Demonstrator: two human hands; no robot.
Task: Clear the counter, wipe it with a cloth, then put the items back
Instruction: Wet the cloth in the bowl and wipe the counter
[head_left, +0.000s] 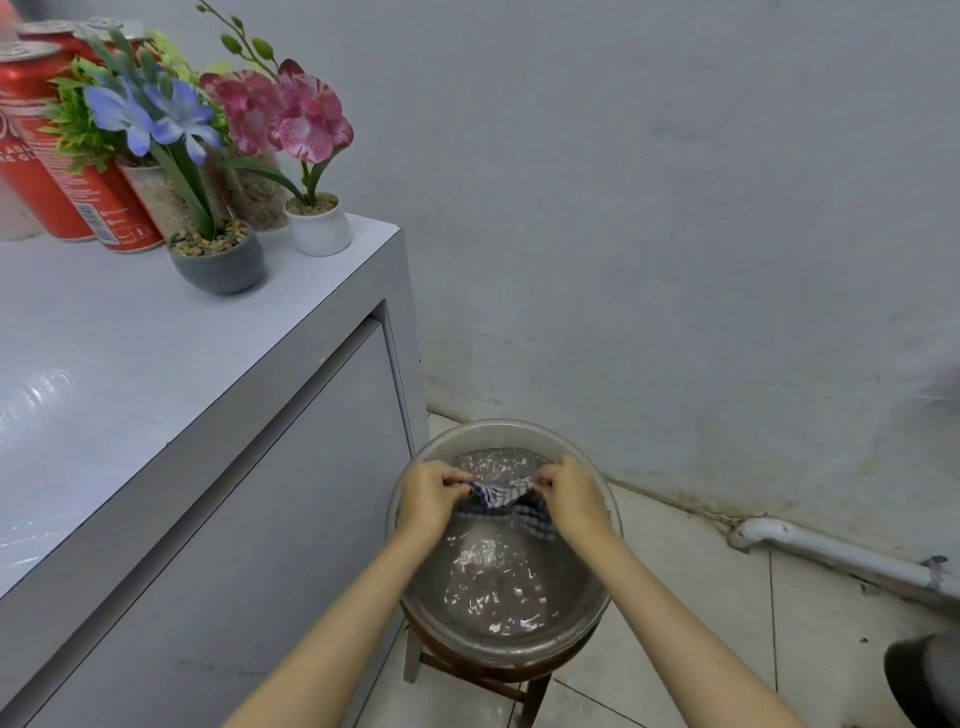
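Note:
A blue-and-white checked cloth (501, 496) hangs partly in the water of a round metal basin (608, 597). My left hand (428, 493) grips its left end and my right hand (574, 496) grips its right end, stretching it just above the water. The white counter (130, 353) lies to the left, wet and shiny near its front. At its back corner stand red cans (67, 182), a grey pot with a blue flower (218, 260), a white pot with a pink orchid (318, 228) and glass jars of gravel (254, 197).
The basin rests on a small wooden stool (483, 675) on the tiled floor, close to the counter's side panel (249, 519). A white pipe (831, 556) runs along the wall base at right. A dark object (919, 675) sits at the lower right edge.

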